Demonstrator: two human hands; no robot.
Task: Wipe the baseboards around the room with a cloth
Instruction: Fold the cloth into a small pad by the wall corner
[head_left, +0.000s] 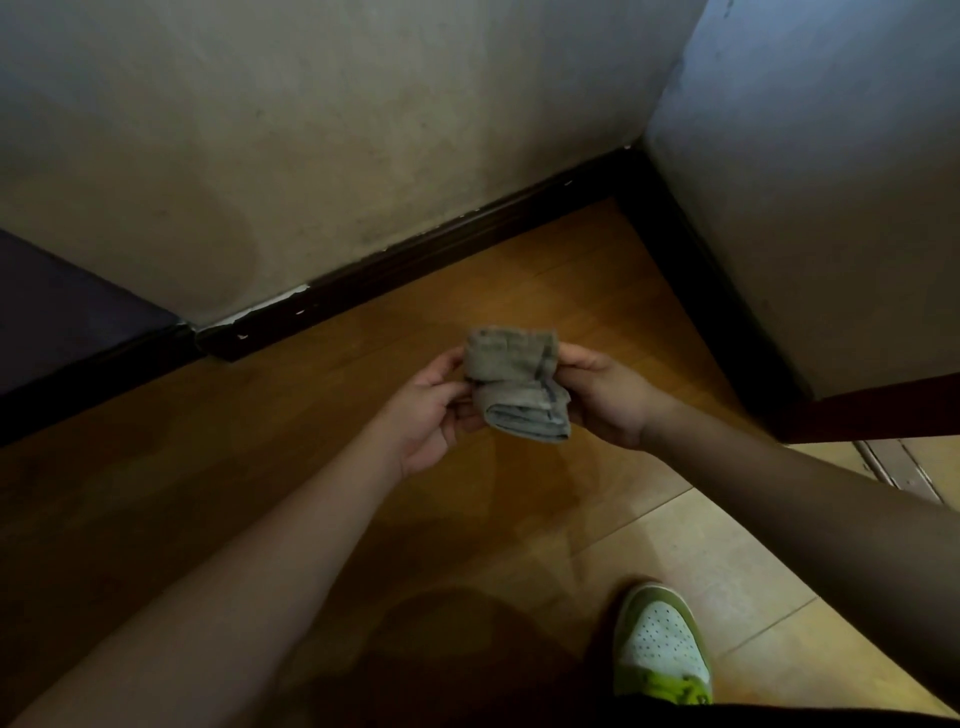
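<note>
A folded grey cloth (517, 384) hangs in the air above the wooden floor, held between both hands. My left hand (434, 413) pinches its left edge with thumb and fingers. My right hand (605, 395) grips its right edge. A dark brown baseboard (415, 257) runs along the foot of the wall ahead, from lower left up to the corner at the upper right. A second stretch of baseboard (696, 280) runs down the right-hand wall from that corner. Both hands are well short of either baseboard.
The wooden floor (260, 467) fills the middle of the view. White paint chips (260, 312) show on top of the baseboard at the left. A dark surface (62, 312) lies at the far left. My green and white shoe (660, 644) stands at the lower right.
</note>
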